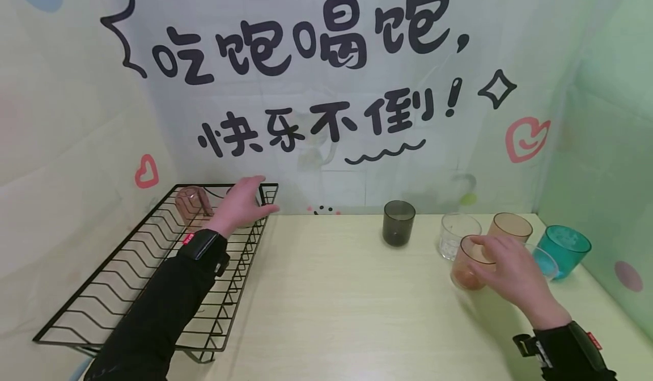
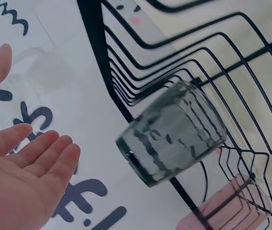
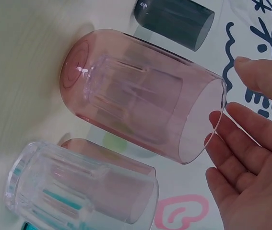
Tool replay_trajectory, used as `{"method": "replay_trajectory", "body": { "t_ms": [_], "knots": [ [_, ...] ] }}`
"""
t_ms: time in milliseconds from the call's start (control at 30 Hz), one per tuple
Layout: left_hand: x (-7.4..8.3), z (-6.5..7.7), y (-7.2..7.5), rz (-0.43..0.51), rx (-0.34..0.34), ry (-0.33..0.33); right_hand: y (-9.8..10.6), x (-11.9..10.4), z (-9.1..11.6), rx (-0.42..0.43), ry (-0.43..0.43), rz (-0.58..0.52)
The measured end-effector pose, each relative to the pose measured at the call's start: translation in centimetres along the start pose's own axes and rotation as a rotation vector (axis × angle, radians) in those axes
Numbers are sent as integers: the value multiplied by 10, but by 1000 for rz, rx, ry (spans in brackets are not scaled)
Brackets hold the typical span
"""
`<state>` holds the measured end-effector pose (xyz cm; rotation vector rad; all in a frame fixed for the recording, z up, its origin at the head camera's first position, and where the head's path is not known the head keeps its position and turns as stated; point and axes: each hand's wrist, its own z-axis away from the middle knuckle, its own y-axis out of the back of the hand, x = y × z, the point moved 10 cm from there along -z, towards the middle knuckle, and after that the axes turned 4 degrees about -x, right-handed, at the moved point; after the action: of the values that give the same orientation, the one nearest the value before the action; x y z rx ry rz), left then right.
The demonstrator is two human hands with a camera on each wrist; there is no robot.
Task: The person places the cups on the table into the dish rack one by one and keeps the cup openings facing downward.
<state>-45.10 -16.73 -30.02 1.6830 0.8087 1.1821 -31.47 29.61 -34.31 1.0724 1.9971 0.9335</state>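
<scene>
My left hand (image 1: pixel 241 206) is over the far end of the black wire rack (image 1: pixel 206 348), thumb and fingers spread. In the left wrist view, a grey glass (image 2: pixel 174 134) stands mouth-down in the rack, apart from the fingers of that hand (image 2: pixel 25 177). Beside it is a pink glass (image 1: pixel 193 204), also in the rack. My right hand (image 1: pixel 515 270) is at the rim of another pink glass (image 1: pixel 466 270), upright on the table. In the right wrist view, the fingertips are at this glass's mouth and the thumb is off its wall; whether they touch is unclear.
A dark grey glass (image 1: pixel 398 223) stands alone near the back wall. Around the right hand are a clear glass (image 1: pixel 451 239), an amber-pink glass (image 1: pixel 512 227), a teal glass (image 1: pixel 566 250) and another clear glass (image 3: pixel 78 187). Printed cloth walls enclose the table (image 1: pixel 347 301).
</scene>
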Motion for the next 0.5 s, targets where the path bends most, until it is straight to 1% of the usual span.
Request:
{"method": "replay_trajectory", "body": {
  "t_ms": [167,300,400,500],
  "knots": [
    [26,9,-3,5,-13,-79,2,-2,1,25,41,2],
    [45,18,-7,-5,-40,-119,2,-3,0,22,48,13],
    [56,23,-11,-22,-66,-136,1,-3,-1,5,40,23],
    [62,26,-16,-28,-91,-149,-1,-2,-1,-22,23,26]
  ]
}}
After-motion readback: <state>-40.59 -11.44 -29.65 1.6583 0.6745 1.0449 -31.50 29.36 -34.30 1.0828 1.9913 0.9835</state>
